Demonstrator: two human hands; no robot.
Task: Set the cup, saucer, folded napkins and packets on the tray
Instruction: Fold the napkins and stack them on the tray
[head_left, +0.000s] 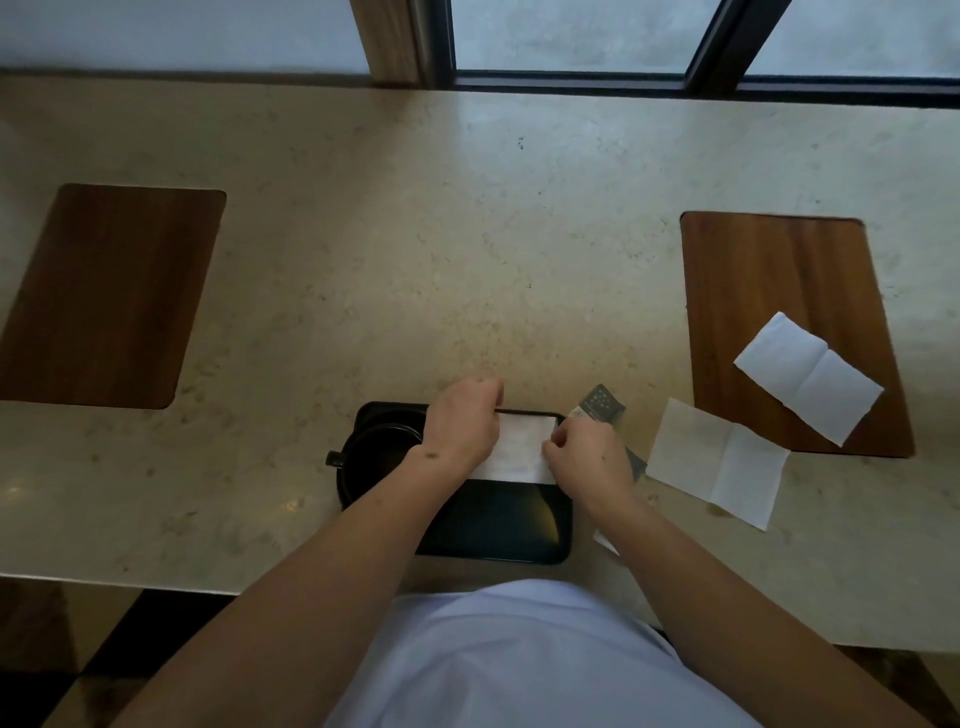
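Two hands are working over the black tray (493, 525) at the table's (415, 234) near edge: your left hand (462, 423) and right hand (587, 457) are each pinching an end of a white napkin (522, 447), holding it across the tray's far half. The black cup (382, 452) is sitting on the tray's left end. Packets (600, 405) are lying just right of the tray, a second napkin (719, 462) beside them, a third napkin (808, 376) on the right wooden board (779, 270).

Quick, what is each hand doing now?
Left hand: fingers curled, holding the folded napkin on the tray.
Right hand: pinching the same napkin.
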